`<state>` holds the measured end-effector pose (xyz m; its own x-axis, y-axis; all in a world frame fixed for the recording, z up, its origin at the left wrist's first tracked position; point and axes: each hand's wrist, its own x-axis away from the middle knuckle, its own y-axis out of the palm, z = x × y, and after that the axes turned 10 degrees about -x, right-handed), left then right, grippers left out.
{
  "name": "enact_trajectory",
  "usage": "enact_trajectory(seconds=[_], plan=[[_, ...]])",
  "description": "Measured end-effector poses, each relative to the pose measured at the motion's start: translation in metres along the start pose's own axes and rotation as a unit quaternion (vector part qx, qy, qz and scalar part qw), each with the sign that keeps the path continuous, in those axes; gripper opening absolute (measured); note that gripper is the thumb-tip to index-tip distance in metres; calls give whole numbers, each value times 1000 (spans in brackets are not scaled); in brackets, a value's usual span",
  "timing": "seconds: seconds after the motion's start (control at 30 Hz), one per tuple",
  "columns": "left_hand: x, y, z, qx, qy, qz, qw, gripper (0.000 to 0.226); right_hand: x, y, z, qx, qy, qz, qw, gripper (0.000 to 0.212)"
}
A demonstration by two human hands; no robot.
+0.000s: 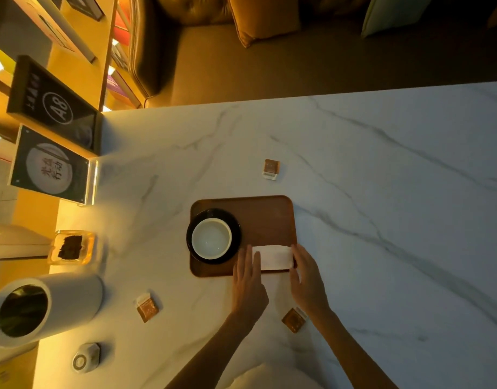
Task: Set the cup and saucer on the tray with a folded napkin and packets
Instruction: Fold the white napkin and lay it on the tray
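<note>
White marble table carries a brown tray. On its left part a white cup sits on a black saucer. At the tray's near right corner lies the folded napkin, between the left hand and right hand, both flat with fingers extended, touching its ends. Three packets lie on the marble off the tray.

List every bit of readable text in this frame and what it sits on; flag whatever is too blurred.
"A8", in a circle on the dark sign; the small characters beside it are too blurred to read.
"光盘行动", on the white disc of the acrylic stand.
Packets and: print too small to read.
Books on the shelf: unreadable.
</note>
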<state>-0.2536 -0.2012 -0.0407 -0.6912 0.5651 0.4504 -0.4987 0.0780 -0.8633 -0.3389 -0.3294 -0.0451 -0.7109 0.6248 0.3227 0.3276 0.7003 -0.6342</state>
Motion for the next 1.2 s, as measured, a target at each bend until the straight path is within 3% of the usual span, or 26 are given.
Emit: enact_trajectory(seconds=[0.1,0.2,0.43,0.7,1.03,1.2], plan=[[4,8,-3,-70,51,-52,995,72,9,11,1,144,-73,-73,984,61],[0,11,-6,-102,52,-75,991,78,6,12,-2,228,-70,-106,965,73],[-15,17,-16,-114,66,-79,988,85,-5,11,-7,317,-80,-116,938,68],[-19,25,-23,-144,80,-97,981,85,-5,16,-10,278,-64,-104,953,66],[-26,-15,-7,-110,67,-212,969,86,0,8,-24,315,-67,-121,939,78],[-6,-34,0,-110,67,-165,978,70,6,-5,-35,258,-50,-125,957,64]])
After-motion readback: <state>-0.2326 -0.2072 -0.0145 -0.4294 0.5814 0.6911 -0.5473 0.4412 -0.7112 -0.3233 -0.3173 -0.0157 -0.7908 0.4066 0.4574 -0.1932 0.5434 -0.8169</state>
